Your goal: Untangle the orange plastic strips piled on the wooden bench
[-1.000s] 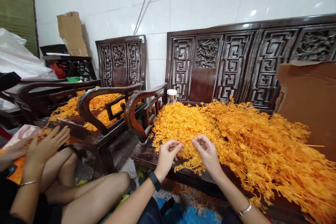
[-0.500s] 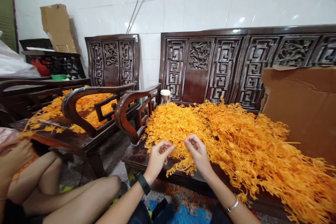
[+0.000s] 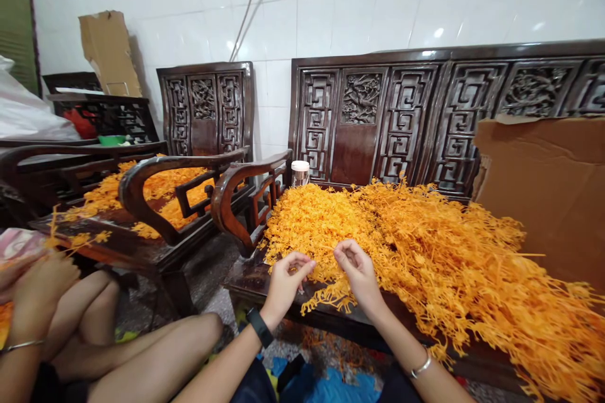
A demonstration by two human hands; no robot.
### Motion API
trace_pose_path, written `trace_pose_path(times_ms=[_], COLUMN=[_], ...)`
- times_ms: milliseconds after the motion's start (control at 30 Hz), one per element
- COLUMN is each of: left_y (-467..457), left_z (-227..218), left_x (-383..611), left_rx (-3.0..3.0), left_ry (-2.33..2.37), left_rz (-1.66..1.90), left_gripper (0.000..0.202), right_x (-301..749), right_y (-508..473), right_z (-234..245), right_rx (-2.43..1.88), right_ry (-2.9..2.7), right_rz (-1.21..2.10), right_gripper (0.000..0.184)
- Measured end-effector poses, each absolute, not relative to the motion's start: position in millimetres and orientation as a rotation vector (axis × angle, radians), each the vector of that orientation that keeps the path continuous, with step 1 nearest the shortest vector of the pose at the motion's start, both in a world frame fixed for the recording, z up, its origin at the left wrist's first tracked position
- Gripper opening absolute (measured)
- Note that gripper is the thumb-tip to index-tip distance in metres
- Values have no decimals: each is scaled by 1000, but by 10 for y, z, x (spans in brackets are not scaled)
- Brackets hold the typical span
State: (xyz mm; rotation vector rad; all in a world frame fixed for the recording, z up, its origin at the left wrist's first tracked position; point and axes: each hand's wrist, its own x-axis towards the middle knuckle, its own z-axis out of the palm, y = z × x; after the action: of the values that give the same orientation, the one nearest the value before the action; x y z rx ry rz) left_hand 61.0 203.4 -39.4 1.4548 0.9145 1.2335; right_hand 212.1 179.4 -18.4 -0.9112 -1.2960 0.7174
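Observation:
A big heap of orange plastic sprigs point(image 3: 425, 252) covers the seat of a dark carved wooden bench point(image 3: 401, 113). My left hand point(image 3: 283, 280), with a black band at the wrist, is curled at the heap's near edge, fingertips pinched on an orange sprig. My right hand point(image 3: 359, 274), with a silver bracelet on the wrist, is curled close beside it, its fingers pinching the same orange strands. A loose tuft of sprigs point(image 3: 328, 299) hangs over the bench edge between and below the hands.
A small white-lidded jar point(image 3: 299, 173) stands at the bench's back left corner. A cardboard sheet point(image 3: 543, 189) leans at the right. A matching armchair point(image 3: 189, 189) on the left holds more orange sprigs. Another person's hand point(image 3: 40, 280) and legs are at lower left.
My two hands have stayed together at the heap's edge, with only small finger movements. The person at the left has drawn their hands back. The view has shifted slightly.

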Motion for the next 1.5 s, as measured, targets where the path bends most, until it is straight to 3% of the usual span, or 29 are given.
trace_pose_path(times_ms=[600, 933, 1067, 1200, 1333, 1500], left_y=[1955, 1857, 1832, 1829, 1834, 1836], left_z=[-324, -213, -219, -247, -248, -201], left_x=[586, 584, 577, 578, 598, 625], left_rx=[1472, 1414, 1378, 1435, 1332, 1093], left_ry=[854, 694, 698, 698, 524, 445], left_rz=[1256, 1289, 1332, 1200, 1099, 1197], left_gripper=[28, 50, 27, 53, 62, 64], right_x=[2156, 2184, 2208, 2214, 2219, 2219], right_y=[1752, 1719, 1725, 1703, 1611, 1493], right_z=[-136, -115, -129, -117, -32, 78], right_rx=[-912, -876, -826, -717, -626, -630], right_ry=[-1260, -1183, -1103, -1120, -1362, -1910], right_rz=[707, 697, 728, 689, 617, 644], right_gripper=[26, 23, 22, 17, 7, 15])
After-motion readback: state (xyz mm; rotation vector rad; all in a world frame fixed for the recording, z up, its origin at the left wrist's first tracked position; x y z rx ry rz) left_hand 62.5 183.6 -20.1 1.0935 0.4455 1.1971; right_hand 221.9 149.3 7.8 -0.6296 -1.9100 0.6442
